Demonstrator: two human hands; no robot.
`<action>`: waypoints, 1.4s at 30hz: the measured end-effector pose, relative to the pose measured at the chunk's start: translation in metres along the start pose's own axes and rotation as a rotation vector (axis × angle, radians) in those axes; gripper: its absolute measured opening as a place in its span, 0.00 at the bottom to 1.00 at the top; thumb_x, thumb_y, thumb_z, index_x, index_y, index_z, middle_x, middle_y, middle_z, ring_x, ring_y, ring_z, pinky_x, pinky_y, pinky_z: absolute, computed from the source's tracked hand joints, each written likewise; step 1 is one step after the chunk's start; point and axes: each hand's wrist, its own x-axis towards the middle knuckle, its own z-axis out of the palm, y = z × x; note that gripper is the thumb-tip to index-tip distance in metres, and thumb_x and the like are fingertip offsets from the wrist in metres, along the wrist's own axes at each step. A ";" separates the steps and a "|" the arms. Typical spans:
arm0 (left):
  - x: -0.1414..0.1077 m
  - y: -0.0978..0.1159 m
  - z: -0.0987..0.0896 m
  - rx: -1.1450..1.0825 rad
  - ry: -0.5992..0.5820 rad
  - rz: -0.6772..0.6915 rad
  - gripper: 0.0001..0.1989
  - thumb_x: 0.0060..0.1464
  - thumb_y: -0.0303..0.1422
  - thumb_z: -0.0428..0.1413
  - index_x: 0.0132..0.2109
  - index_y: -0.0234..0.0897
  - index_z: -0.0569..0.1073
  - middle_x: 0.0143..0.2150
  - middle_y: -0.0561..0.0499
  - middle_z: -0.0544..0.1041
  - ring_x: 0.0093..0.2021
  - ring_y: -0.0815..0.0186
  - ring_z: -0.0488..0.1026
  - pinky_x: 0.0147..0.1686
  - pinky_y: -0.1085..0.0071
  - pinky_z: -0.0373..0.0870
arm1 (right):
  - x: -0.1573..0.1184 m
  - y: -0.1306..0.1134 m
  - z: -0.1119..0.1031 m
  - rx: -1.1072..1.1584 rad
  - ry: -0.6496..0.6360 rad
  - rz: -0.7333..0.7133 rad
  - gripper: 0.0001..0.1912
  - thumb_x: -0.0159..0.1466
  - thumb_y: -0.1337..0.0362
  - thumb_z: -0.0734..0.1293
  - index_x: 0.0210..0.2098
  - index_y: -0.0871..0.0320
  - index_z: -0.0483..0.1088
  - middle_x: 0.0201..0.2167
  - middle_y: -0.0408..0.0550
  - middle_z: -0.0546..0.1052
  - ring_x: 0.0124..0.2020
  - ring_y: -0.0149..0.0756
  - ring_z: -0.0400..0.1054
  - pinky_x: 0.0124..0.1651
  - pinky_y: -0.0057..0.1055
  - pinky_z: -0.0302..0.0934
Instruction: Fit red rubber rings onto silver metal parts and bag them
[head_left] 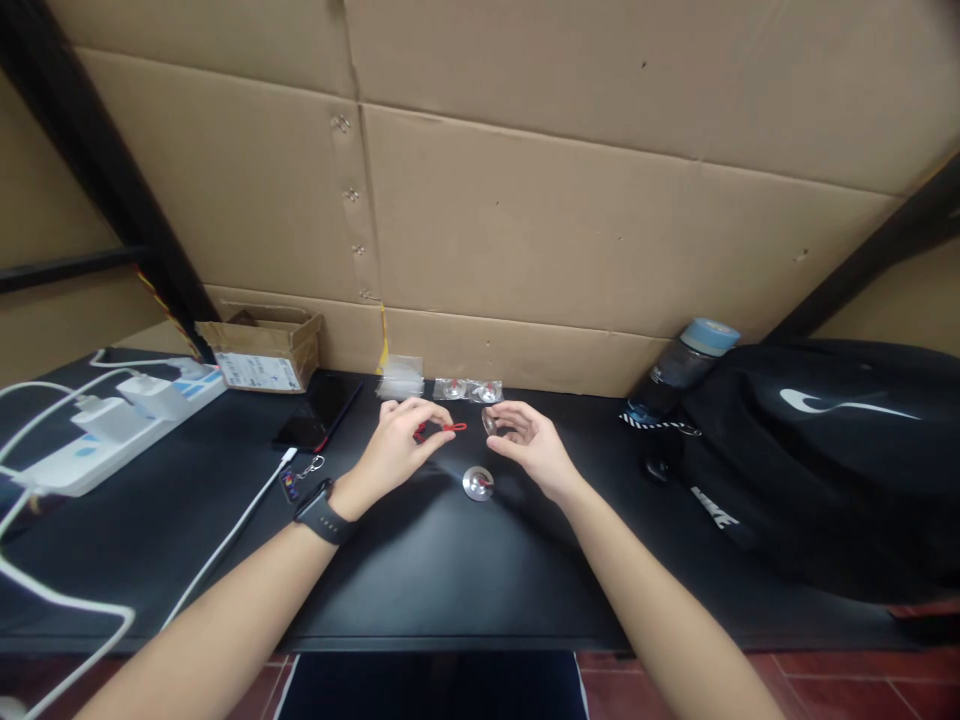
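My left hand, with a dark watch on its wrist, pinches a thin red cord whose loop sticks out past the fingertips toward the right. Opposite it, my right hand grips a small round metal cymbal between thumb and fingers, turned nearly edge-on. The cord loop and the held cymbal are apart. Below and between both hands, a second silver cymbal lies on the black tabletop, with a bit of red cord at its domed middle. Fingers hide the rest of the cord in my left hand.
Behind the hands lie two bagged cymbals and a stack of clear bags. To the left are a phone, keychain, cardboard box and power strip. A bottle and black backpack stand right.
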 end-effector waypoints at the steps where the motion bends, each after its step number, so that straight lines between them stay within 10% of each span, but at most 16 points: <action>1: 0.000 0.002 0.000 0.004 0.000 0.002 0.08 0.63 0.40 0.57 0.44 0.44 0.78 0.45 0.52 0.82 0.48 0.60 0.73 0.49 0.61 0.56 | -0.002 -0.001 0.005 0.050 -0.018 0.004 0.25 0.54 0.62 0.78 0.49 0.52 0.71 0.53 0.51 0.77 0.52 0.40 0.71 0.51 0.36 0.68; 42: -0.012 0.032 0.005 0.197 0.151 0.134 0.06 0.63 0.33 0.55 0.42 0.44 0.78 0.49 0.44 0.73 0.56 0.51 0.62 0.50 0.53 0.57 | -0.019 -0.004 0.033 0.078 -0.102 -0.101 0.19 0.55 0.61 0.78 0.44 0.52 0.72 0.56 0.53 0.76 0.59 0.48 0.70 0.55 0.43 0.67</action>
